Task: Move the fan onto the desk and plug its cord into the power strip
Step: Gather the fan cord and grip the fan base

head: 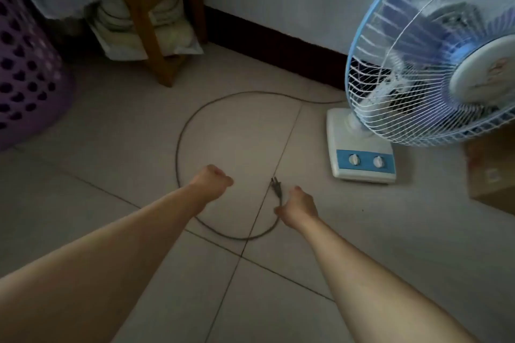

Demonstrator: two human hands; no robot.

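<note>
Two bare forearms show, with no sleeves at all up to the picture's lower edge. The left hand [212, 181] and right hand [298, 209] wear no gloves, rings, watch or wristbands.

One head-worn view looks steeply down, close over the floor [250, 133].

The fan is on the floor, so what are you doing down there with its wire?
A person is reaching down with both bare hands. The right hand is pinching the dark cord just behind its plug, which lies unplugged on the tiles. The left hand is curled in a fist over the cord's loop, and whether it touches the cord is unclear. The fan stands on the floor by the wall, not yet moved.
</note>
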